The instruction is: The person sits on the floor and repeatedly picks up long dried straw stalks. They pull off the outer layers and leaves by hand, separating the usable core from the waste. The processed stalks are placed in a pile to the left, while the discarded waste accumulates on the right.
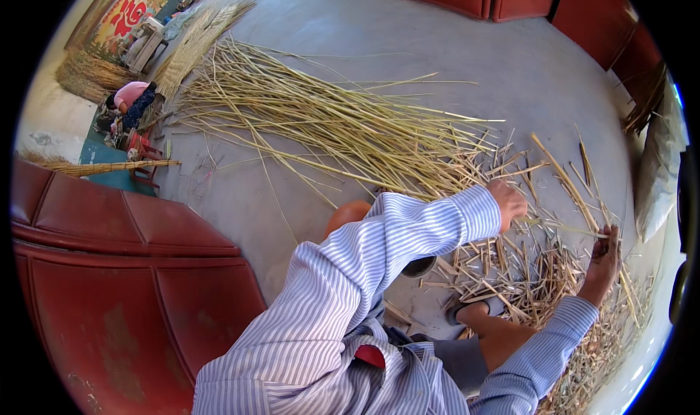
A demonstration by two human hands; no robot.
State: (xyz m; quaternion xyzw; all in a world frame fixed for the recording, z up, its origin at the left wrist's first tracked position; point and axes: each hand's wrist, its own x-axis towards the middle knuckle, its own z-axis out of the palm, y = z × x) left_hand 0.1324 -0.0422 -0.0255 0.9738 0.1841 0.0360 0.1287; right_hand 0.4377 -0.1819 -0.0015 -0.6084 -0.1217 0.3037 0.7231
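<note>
i am seated low over a concrete floor (510,72), and the step in hand, as i judge it, is working one reed stalk (565,228) that spans between my two hands. my left hand (508,202) is curled shut around one end of that stalk, just above the litter of short cut pieces (525,276); my right hand (605,251) closes on the other end with the fingers bent inward, though whether it pinches the stalk alone or also holds a small tool i cannot tell. the stalk lies nearly level, over the cut pieces and in front of my knee (503,338). the long uncut reeds (313,123) lie fanned across the floor beyond my left sleeve (394,233), within reach of the left hand. the next move, in my estimate, calls for a firm hold at both ends and control of the stalk's line, so that it does not slip into the litter below. hidden or unclear: my fingertips on both hands, the underside of the stalk, a dark round object (419,267) mostly covered by my left forearm, and an orange rounded thing (348,214) behind the sleeve. a red door panel (117,269) fills the lower left; a person's pink sleeve (131,92) shows far off, too small to read.
</note>
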